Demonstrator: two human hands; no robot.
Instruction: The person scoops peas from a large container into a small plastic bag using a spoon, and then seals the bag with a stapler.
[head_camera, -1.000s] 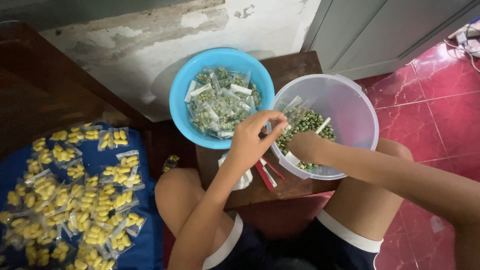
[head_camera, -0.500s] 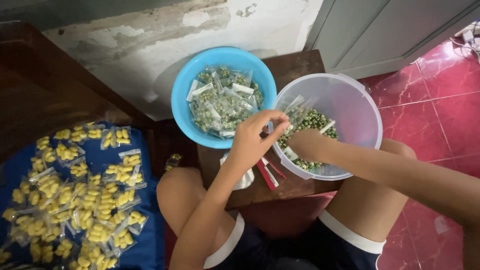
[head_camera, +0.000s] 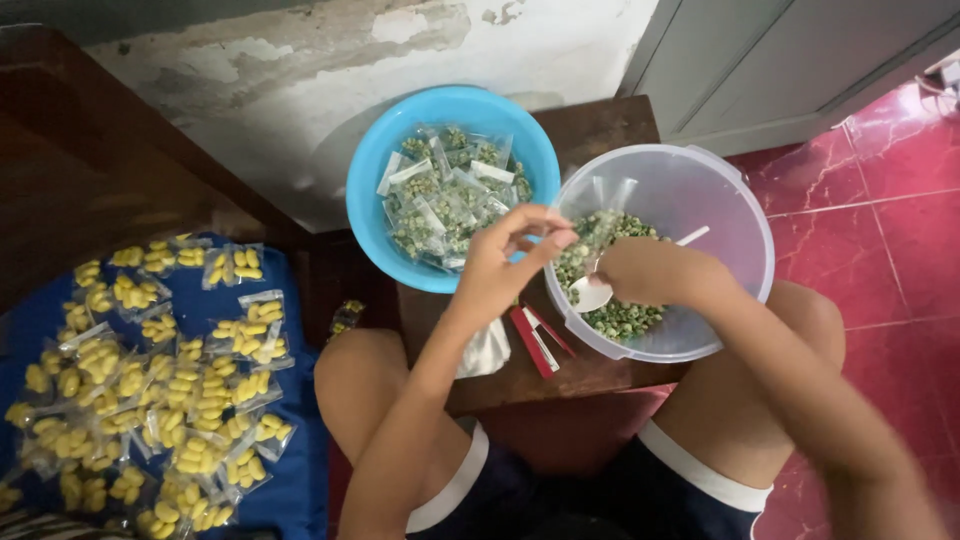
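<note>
My left hand (head_camera: 505, 265) hovers over the gap between the two bowls, its fingertips pinched on a small clear bag (head_camera: 562, 243) that is hard to make out. My right hand (head_camera: 650, 272) is inside the clear plastic bowl (head_camera: 745, 205) and grips a white spoon (head_camera: 592, 294), whose scoop lies just below the left fingertips. Green pea-like snacks (head_camera: 625, 320) cover the bottom of that bowl. The blue bowl (head_camera: 365, 195) to the left holds several small sealed packets of the green snacks (head_camera: 445, 205).
Both bowls stand on a small dark wooden table (head_camera: 600, 120) above my knees. A red stapler (head_camera: 535, 342) and a stack of clear bags (head_camera: 487, 350) lie at its front. Several packets of yellow snacks (head_camera: 170, 370) cover a blue cloth at the left. Red floor tiles (head_camera: 880, 220) lie at right.
My right hand has drawn back within the clear bowl, and the white spoon now shows beneath my left fingertips. My left hand stays over the bowls' edges.
</note>
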